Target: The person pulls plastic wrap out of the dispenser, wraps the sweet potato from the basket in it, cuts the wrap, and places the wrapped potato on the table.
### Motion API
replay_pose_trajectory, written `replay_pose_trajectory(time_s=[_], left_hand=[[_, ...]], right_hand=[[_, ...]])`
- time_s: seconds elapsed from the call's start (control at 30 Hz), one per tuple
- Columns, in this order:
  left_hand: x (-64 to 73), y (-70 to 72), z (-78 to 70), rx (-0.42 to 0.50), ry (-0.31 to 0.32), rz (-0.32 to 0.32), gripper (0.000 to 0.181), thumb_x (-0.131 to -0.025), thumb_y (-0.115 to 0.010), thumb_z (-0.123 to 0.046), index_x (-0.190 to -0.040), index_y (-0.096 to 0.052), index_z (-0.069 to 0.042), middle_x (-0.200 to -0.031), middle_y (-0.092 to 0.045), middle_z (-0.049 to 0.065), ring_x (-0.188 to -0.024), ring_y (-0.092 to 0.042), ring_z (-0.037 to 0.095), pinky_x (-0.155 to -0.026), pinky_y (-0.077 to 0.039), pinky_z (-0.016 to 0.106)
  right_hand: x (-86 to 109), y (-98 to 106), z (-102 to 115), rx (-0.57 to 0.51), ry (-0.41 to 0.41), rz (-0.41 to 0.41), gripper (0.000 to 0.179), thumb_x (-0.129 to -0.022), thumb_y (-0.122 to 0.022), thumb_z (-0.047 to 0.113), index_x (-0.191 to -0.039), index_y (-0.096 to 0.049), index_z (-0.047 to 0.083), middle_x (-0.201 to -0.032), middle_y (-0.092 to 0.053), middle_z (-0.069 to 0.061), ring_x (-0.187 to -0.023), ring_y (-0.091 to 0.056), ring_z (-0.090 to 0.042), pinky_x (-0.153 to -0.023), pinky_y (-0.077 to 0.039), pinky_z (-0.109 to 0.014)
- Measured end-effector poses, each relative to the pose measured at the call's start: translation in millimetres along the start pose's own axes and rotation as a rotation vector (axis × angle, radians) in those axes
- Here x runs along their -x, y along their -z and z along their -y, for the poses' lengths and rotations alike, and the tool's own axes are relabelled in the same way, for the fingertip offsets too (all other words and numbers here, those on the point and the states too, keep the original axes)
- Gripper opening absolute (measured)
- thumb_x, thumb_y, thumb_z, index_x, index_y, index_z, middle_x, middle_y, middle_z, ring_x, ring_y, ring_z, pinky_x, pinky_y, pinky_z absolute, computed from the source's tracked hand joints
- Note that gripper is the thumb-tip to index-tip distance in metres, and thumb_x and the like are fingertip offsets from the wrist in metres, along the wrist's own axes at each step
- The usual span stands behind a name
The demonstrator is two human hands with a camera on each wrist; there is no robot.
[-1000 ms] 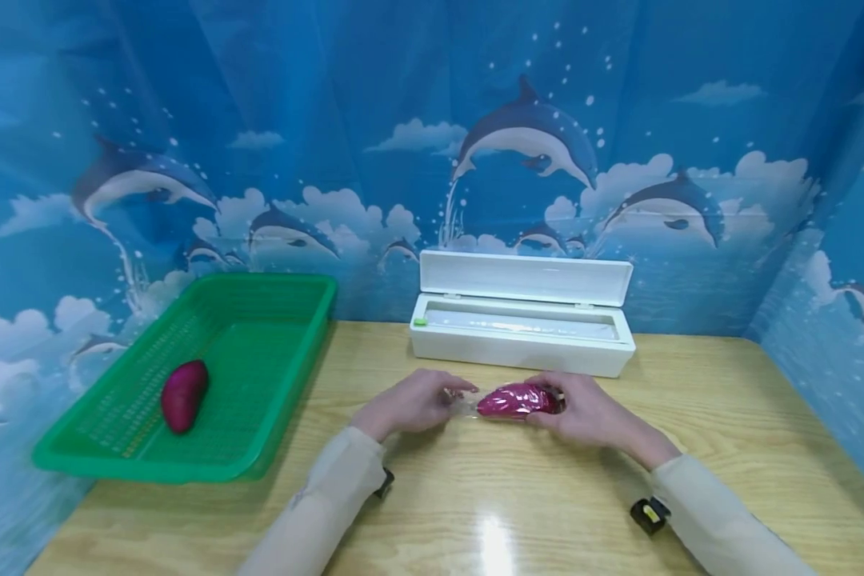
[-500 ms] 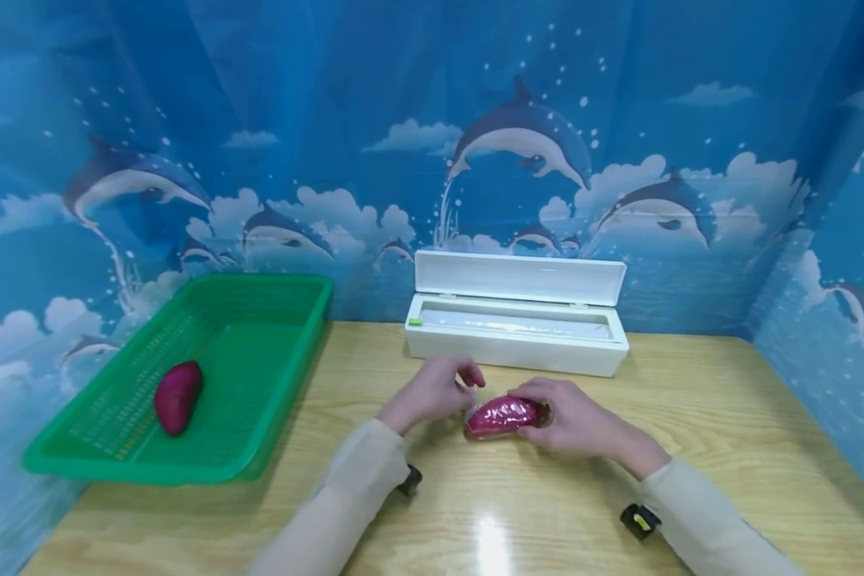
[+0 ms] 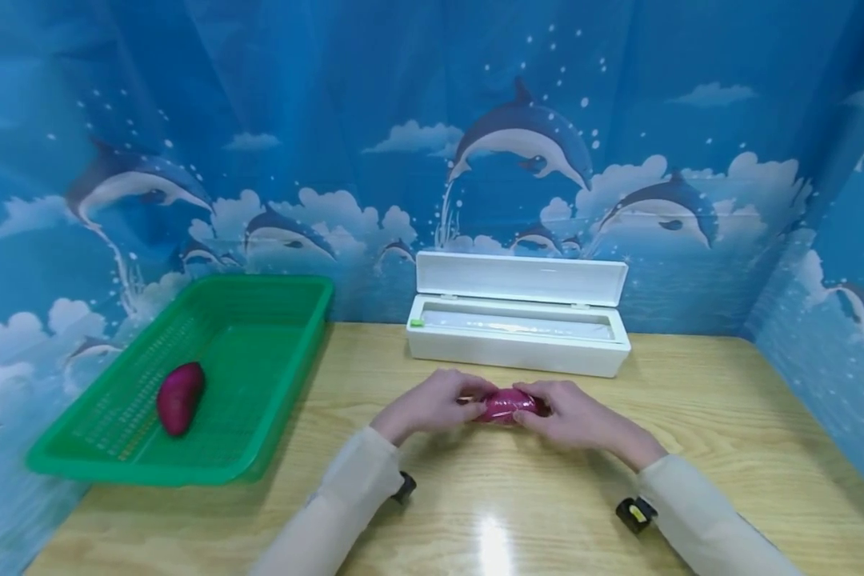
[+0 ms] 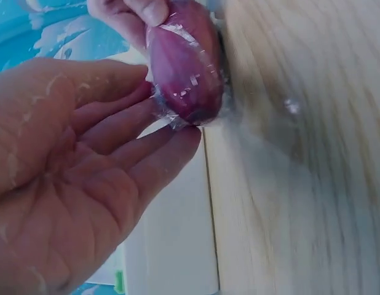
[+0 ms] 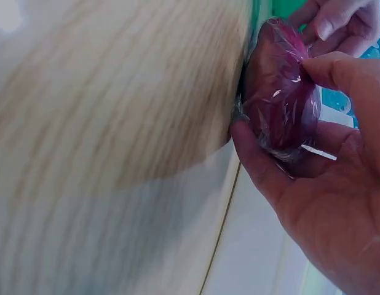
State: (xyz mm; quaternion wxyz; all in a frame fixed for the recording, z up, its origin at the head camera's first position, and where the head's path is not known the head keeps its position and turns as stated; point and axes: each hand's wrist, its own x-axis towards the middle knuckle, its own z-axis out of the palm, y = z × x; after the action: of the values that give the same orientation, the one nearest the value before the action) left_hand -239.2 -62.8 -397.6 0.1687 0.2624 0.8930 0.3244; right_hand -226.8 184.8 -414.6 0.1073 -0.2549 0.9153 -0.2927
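A purple sweet potato [image 3: 501,406] wrapped in shiny clear cling film lies crosswise between both hands, at or just above the tabletop. At its left end, my left hand [image 3: 439,402] holds thumb and fingers about the tip; the left wrist view shows those fingers [image 4: 171,150] touching the crumpled film there. My right hand [image 3: 572,414] grips the other end, thumb on one side and fingers on the other, as the right wrist view shows around the sweet potato [image 5: 279,92]. Parts of both ends are hidden by the hands in the head view.
Behind the hands stands a white cling film box [image 3: 518,350], lid up, with film and a green slider inside. A green plastic basket [image 3: 288,400] at the left holds another purple sweet potato [image 3: 180,398]. The wooden table [image 3: 727,416] meets a dolphin-print curtain at the back.
The loose film seen stretched at the left end is now gathered against the sweet potato. My left hand lifted off briefly, then came back onto that end. The right hand keeps its grip.
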Motion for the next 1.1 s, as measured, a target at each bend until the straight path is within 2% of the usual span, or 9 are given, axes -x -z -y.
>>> replay_pose_trajectory(time_s=[0.17,0.23,0.37,0.5,0.6,0.77,0.83,0.93,1.1], left_hand=[[6.3,-2.9,-2.8,-0.141,-0.042,0.015,0.051,-0.101,-0.063,-0.017,-0.151,-0.050,-0.015,-0.142,-0.065,0.006,-0.110,-0.068,0.014,-0.105,-0.053,0.032],[6.5,-5.1,-3.6,-0.185,-0.053,0.028,0.055,-0.102,-0.063,-0.017,-0.154,-0.046,-0.015,-0.141,-0.065,0.006,-0.101,-0.067,0.011,-0.104,-0.054,0.030],[4.5,-8.0,-4.8,-0.246,-0.057,0.044,0.058,-0.102,-0.062,-0.018,-0.156,-0.042,-0.014,-0.142,-0.064,0.007,-0.107,-0.065,0.009,-0.109,-0.050,0.031],[2.3,-7.6,-3.7,-0.244,-0.040,0.024,0.056,-0.103,-0.061,-0.018,-0.156,-0.042,-0.016,-0.143,-0.064,0.008,-0.111,-0.066,0.012,-0.110,-0.050,0.034],[1.9,-6.3,-1.3,-0.229,-0.037,-0.010,0.055,-0.104,-0.059,-0.017,-0.156,-0.043,-0.015,-0.146,-0.061,0.008,-0.117,-0.066,0.016,-0.111,-0.050,0.035],[2.8,-3.5,-0.6,-0.220,-0.124,-0.101,0.051,-0.099,-0.066,-0.012,-0.148,-0.052,-0.011,-0.145,-0.062,0.007,-0.130,-0.061,0.022,-0.113,-0.048,0.037],[3.4,-3.3,-1.8,-0.214,-0.150,-0.132,0.048,-0.097,-0.069,-0.011,-0.143,-0.057,-0.012,-0.142,-0.063,0.006,-0.128,-0.062,0.022,-0.111,-0.049,0.036],[2.6,-5.6,-2.2,-0.204,-0.145,-0.148,0.047,-0.095,-0.070,-0.008,-0.140,-0.060,-0.012,-0.138,-0.065,0.006,-0.125,-0.063,0.020,-0.109,-0.051,0.034],[0.2,-9.5,1.0,-0.152,-0.128,-0.148,0.045,-0.094,-0.070,-0.005,-0.138,-0.061,-0.009,-0.135,-0.068,0.007,-0.125,-0.065,0.021,-0.108,-0.051,0.033]], right_hand=[[-2.1,-1,3,-0.016,-0.035,-0.001,0.056,-0.101,-0.062,0.033,-0.144,-0.054,-0.002,-0.092,-0.067,-0.001,-0.066,-0.054,-0.010,-0.058,-0.049,-0.025],[-3.5,-2,5,0.006,-0.035,-0.026,0.054,-0.102,-0.060,0.032,-0.142,-0.055,-0.004,-0.099,-0.068,-0.005,-0.074,-0.057,-0.011,-0.065,-0.052,-0.026],[-6.2,-3,8,0.094,-0.001,-0.087,0.055,-0.103,-0.056,0.030,-0.141,-0.054,-0.011,-0.111,-0.060,-0.013,-0.093,-0.053,-0.017,-0.078,-0.047,-0.030],[-6.4,-2,9,0.116,0.001,-0.128,0.056,-0.103,-0.058,0.029,-0.143,-0.051,-0.010,-0.114,-0.058,-0.014,-0.096,-0.051,-0.019,-0.078,-0.045,-0.031],[-5.2,-1,7,-0.001,-0.060,-0.145,0.053,-0.103,-0.060,0.032,-0.143,-0.053,-0.004,-0.117,-0.065,-0.013,-0.097,-0.061,-0.018,-0.082,-0.054,-0.034],[-0.3,1,4,-0.173,-0.121,-0.176,0.033,-0.103,-0.060,0.031,-0.124,-0.061,0.005,-0.110,-0.075,-0.013,-0.095,-0.072,-0.019,-0.086,-0.060,-0.039],[1.8,1,3,-0.173,-0.098,-0.179,0.027,-0.103,-0.061,0.029,-0.118,-0.064,0.006,-0.108,-0.076,-0.014,-0.092,-0.073,-0.017,-0.084,-0.060,-0.036],[4.6,-1,2,-0.170,-0.078,-0.180,0.026,-0.101,-0.064,0.027,-0.116,-0.067,0.006,-0.114,-0.074,-0.018,-0.088,-0.076,-0.017,-0.077,-0.061,-0.030],[11.5,1,3,-0.077,-0.046,-0.158,0.044,-0.093,-0.075,0.030,-0.127,-0.068,0.002,-0.122,-0.071,-0.018,-0.101,-0.074,-0.026,-0.082,-0.063,-0.035]])
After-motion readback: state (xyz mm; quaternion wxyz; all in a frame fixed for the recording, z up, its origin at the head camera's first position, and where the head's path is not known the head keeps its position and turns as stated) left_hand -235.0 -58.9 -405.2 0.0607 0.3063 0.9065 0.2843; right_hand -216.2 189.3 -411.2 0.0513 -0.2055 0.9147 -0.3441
